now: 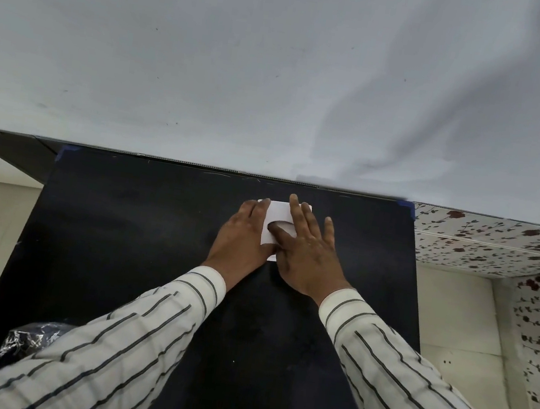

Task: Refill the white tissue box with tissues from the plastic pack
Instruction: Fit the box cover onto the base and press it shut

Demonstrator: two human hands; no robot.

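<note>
pressing flat, both the left hand [245, 235] and right hand [307, 247] lie open-palmed on the white tissue box [277, 213].

You have open black tabletop [120, 236] to the left and right of the white tissue box [277, 214], and a wide bare stretch in front of it between your sleeves. Behind the box, the pale wall [279, 68] closes off the far edge. A crumpled plastic pack [28, 337] sits at the near left corner, partly under your left sleeve [127, 340].
</note>
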